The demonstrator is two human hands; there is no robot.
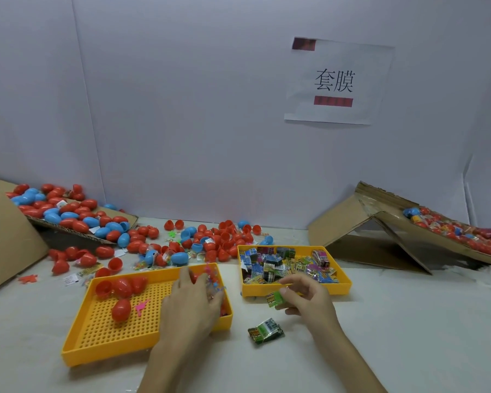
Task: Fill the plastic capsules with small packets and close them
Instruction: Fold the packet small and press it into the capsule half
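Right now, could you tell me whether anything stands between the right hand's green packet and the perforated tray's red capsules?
Yes: the left hand lies in the perforated tray, directly between the green packet and the red capsules.

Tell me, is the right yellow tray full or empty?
Well filled: the right yellow tray holds a heap of small printed packets covering most of its floor.

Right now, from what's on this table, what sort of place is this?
Probably a hand-packing workstation for toy capsules: red and blue plastic egg capsules spilling from a torn cardboard box, a yellow plastic tray of small printed packets, and the right hand pinching a green packet.
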